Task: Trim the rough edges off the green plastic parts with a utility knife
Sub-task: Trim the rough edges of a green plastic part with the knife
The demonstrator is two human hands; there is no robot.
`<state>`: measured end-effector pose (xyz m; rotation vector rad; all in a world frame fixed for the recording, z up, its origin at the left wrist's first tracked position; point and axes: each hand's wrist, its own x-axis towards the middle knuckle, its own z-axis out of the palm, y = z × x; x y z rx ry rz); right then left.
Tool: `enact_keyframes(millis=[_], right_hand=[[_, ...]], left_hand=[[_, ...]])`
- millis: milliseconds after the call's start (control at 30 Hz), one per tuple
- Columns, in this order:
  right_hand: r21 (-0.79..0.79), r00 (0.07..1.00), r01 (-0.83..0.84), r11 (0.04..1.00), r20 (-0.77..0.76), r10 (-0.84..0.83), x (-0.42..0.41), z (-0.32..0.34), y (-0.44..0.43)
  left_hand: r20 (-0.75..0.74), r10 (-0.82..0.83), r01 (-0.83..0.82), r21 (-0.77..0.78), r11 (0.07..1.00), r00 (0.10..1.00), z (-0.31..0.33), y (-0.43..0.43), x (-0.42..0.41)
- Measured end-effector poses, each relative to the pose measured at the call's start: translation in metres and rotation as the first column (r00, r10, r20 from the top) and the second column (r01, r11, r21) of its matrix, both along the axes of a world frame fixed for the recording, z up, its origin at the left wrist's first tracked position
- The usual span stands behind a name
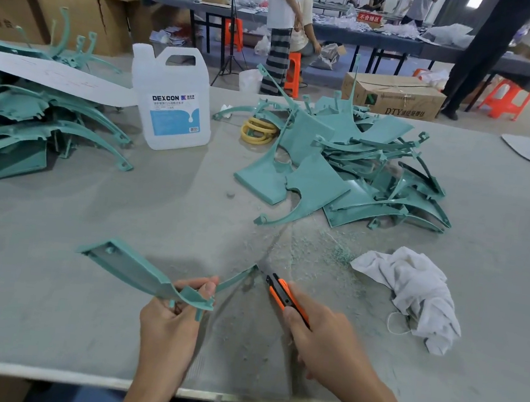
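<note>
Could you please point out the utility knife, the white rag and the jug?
utility knife (pixel 281 293): head view, on its orange handle.
white rag (pixel 417 292): head view, on its crumpled middle.
jug (pixel 173 116): head view, on its front label.

Both bare forearms stretch out over the near edge of the worktop (pixel 48 325), angled in toward each other. The left hand (pixel 168 320) is lifted, its fingers (pixel 209 288) curled upward and pinching the green plastic part (pixel 132 268) near its middle, one fingertip lying along the upper edge. The right hand (pixel 324 341) sits just beside it, knuckles up, wrapped round the handle of the utility knife (pixel 281 292). One finger lies straight along the handle's far side, and the blade end points away toward the part's thin tip.
</note>
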<state>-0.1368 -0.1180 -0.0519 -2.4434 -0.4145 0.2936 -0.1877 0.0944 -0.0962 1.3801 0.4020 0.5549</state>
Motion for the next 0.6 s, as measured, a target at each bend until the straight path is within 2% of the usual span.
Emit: enact_keyframes(millis=[133,233,333,467,567,600], right_hand=[[-0.029,0.982,-0.046,0.999,0.182,0.050,-0.007,0.007,-0.003],[-0.099,0.969,-0.132,0.986,0.199,0.149,-0.015,0.009,0.000],[-0.171,0.964,-0.090,0.981,0.233,0.129,-0.012,0.006,-0.001],[0.014,0.950,0.053,0.999,0.309,-0.054,-0.007,0.007,-0.007],[0.227,0.982,0.126,0.966,0.111,-0.154,-0.002,0.011,-0.006],[0.291,0.987,0.136,0.947,0.044,-0.155,-0.002,0.013,-0.005]], left_hand=[[-0.007,0.013,-0.013,0.011,1.000,1.000,0.003,-0.001,-0.001],[-0.032,0.019,-0.019,0.001,1.000,0.999,0.006,-0.002,-0.001],[-0.047,0.013,-0.012,0.029,1.000,0.999,0.009,-0.004,-0.003],[-0.050,0.020,-0.018,0.032,0.999,0.999,0.009,-0.001,-0.005],[-0.044,-0.020,0.018,-0.036,0.999,0.999,0.007,0.003,0.001],[-0.042,-0.023,0.022,-0.015,1.000,0.999,0.008,0.003,0.004]])
